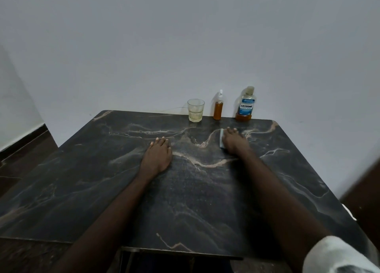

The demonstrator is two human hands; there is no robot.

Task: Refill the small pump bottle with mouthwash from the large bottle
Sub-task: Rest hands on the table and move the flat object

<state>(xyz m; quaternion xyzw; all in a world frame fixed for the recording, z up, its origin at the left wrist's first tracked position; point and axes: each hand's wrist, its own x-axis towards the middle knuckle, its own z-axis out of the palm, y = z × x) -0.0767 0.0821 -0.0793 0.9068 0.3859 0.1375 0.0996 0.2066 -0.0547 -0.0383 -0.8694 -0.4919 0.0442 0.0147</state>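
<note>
From my feed I look down on a dark marble-patterned table point(82, 190) set against a pale wall point(185, 46). Furthest left of the things in play is the left hand point(158, 155), lying palm down on the bare tabletop with its fingers straight and close together, holding nothing.

Along the far edge stands one clear glass point(195, 110), upright, with a little pale yellowish liquid in its bottom. Just right of it, apart from it, is the small pump bottle point(218, 108): a slim, upright, clear cylinder, amber liquid up to its shoulder, with a narrow white pump top.

In front of that bottle, nearer to me, one pale blue-grey cloth point(221, 138) lies on the table. The right hand point(233, 141) rests flat on top of it, fingers stretched forward and pressing down, not curled round it. Only the cloth's left edge shows past the hand.

Right again, at the back edge, stands the large bottle point(245, 106): clear plastic, a pale cap on, a blue label reading LISTERINE, and amber liquid only in a low band at its base. It stands apart from the small bottle.

My count: two bottles, one glass, one cloth, two hands. A white sleeve point(337, 256) shows at the lower right.
</note>
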